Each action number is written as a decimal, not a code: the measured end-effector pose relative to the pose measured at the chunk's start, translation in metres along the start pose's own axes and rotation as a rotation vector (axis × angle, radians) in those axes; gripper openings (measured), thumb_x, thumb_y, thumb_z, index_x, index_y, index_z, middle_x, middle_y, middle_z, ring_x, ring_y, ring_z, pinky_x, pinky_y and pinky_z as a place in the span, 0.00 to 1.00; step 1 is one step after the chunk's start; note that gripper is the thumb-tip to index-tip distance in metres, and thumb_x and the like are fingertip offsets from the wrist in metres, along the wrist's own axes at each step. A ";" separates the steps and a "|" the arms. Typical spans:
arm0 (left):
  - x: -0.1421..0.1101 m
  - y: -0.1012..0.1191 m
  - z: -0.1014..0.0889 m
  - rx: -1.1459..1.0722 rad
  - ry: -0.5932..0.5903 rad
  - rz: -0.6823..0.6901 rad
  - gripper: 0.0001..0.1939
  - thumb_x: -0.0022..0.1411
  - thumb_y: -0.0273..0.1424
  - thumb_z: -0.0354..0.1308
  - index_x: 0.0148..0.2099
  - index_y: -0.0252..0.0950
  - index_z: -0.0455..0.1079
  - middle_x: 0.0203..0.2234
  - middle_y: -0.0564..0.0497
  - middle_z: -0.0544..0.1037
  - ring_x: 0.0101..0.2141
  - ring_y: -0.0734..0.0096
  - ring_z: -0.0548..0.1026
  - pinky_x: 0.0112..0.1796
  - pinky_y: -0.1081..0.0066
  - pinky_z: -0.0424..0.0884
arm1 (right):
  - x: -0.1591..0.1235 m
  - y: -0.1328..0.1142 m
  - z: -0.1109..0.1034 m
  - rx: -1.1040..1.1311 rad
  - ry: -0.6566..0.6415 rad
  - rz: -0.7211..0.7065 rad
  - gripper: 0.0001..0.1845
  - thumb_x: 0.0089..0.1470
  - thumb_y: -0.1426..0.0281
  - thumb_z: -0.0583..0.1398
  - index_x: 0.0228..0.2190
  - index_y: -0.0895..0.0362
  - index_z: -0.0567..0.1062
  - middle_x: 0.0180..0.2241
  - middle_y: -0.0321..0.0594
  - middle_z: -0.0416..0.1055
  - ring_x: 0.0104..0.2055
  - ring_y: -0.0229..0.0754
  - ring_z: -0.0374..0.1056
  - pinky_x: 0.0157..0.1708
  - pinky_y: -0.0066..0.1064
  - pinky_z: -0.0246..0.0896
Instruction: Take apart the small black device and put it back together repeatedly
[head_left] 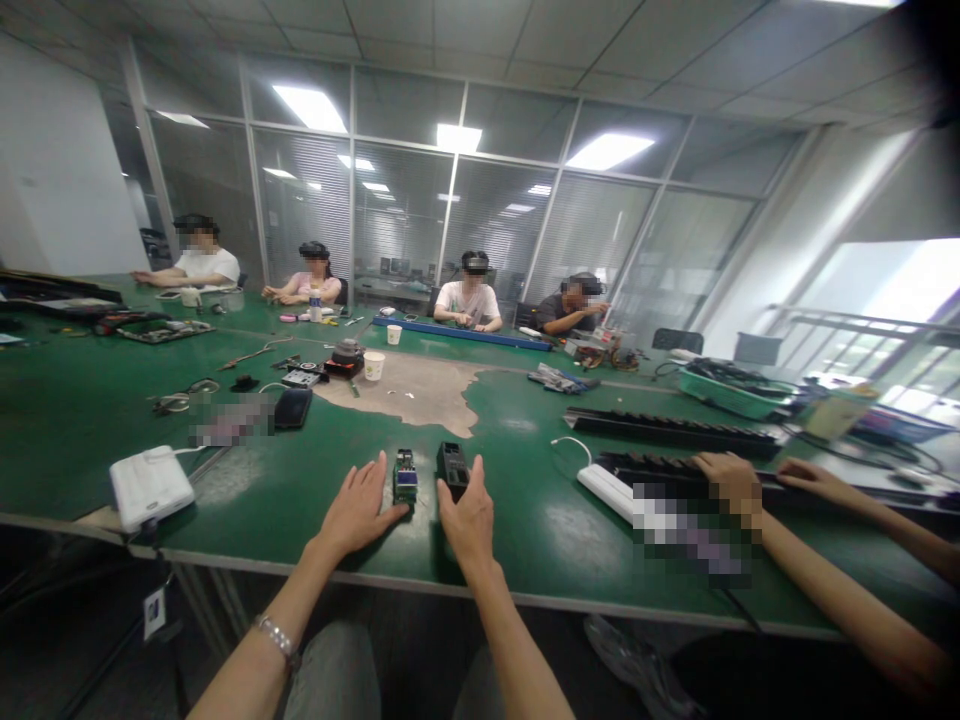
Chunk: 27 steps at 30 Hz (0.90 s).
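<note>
My left hand (360,505) lies flat on the green table (270,500), fingers spread, its thumb touching a small green circuit module (405,478). My right hand (469,515) rests on the table just to the right, fingers stretched forward, its fingertips at a small black box-shaped part (452,468). Both small parts stand side by side between the hands. Neither hand grips anything.
A white box with a cable (150,487) sits near the front left edge. A co-worker's hands (731,478) rest on a black and white device at right. A paper cup (373,365), tools and several seated people are farther back.
</note>
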<state>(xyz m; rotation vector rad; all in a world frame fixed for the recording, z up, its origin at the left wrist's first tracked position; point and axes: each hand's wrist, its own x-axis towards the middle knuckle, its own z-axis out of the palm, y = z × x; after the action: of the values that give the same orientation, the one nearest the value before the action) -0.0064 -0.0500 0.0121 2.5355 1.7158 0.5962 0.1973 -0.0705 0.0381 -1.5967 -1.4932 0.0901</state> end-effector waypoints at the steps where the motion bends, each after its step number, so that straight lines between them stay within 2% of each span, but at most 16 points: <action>1: 0.000 0.000 0.000 -0.002 0.004 0.000 0.48 0.63 0.56 0.44 0.70 0.27 0.32 0.66 0.36 0.50 0.64 0.50 0.52 0.61 0.52 0.47 | 0.003 -0.009 -0.001 0.049 0.013 -0.012 0.41 0.56 0.63 0.57 0.63 0.70 0.48 0.53 0.60 0.65 0.54 0.54 0.65 0.52 0.40 0.59; 6: 0.000 0.000 0.000 -0.020 0.024 -0.009 0.50 0.62 0.55 0.46 0.69 0.26 0.30 0.65 0.35 0.51 0.63 0.51 0.53 0.61 0.53 0.48 | 0.007 -0.053 0.002 0.194 -0.016 -0.079 0.42 0.56 0.63 0.57 0.64 0.68 0.46 0.52 0.57 0.68 0.52 0.51 0.67 0.50 0.38 0.61; 10: -0.001 -0.001 0.000 -0.019 0.012 -0.008 0.48 0.62 0.52 0.46 0.69 0.25 0.30 0.65 0.34 0.50 0.64 0.52 0.53 0.61 0.52 0.48 | 0.002 -0.070 0.013 0.125 -0.080 -0.068 0.44 0.55 0.64 0.58 0.63 0.72 0.45 0.50 0.60 0.69 0.50 0.53 0.69 0.47 0.38 0.63; 15: -0.002 -0.001 -0.002 -0.023 0.001 -0.004 0.48 0.61 0.47 0.48 0.69 0.26 0.25 0.65 0.34 0.50 0.64 0.53 0.52 0.61 0.52 0.47 | 0.000 -0.076 0.023 -0.006 -0.135 -0.043 0.44 0.54 0.64 0.58 0.63 0.73 0.45 0.49 0.63 0.69 0.49 0.54 0.70 0.45 0.37 0.63; 23: -0.003 0.000 -0.005 -0.029 0.006 -0.013 0.48 0.59 0.39 0.48 0.68 0.28 0.21 0.65 0.36 0.52 0.64 0.56 0.53 0.61 0.53 0.45 | -0.006 -0.076 0.027 -0.111 -0.262 0.008 0.46 0.52 0.65 0.58 0.64 0.73 0.44 0.44 0.59 0.72 0.44 0.55 0.72 0.42 0.38 0.64; 27: -0.003 0.001 -0.005 -0.043 -0.002 -0.014 0.51 0.57 0.39 0.50 0.68 0.29 0.18 0.65 0.36 0.52 0.64 0.55 0.53 0.61 0.53 0.45 | -0.008 -0.072 0.029 -0.107 -0.226 -0.025 0.48 0.51 0.61 0.59 0.63 0.73 0.46 0.52 0.63 0.66 0.52 0.57 0.67 0.47 0.40 0.62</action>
<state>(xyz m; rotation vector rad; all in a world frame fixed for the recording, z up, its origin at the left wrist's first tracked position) -0.0085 -0.0543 0.0157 2.4923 1.6996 0.6227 0.1237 -0.0720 0.0634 -1.6972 -1.7161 0.1846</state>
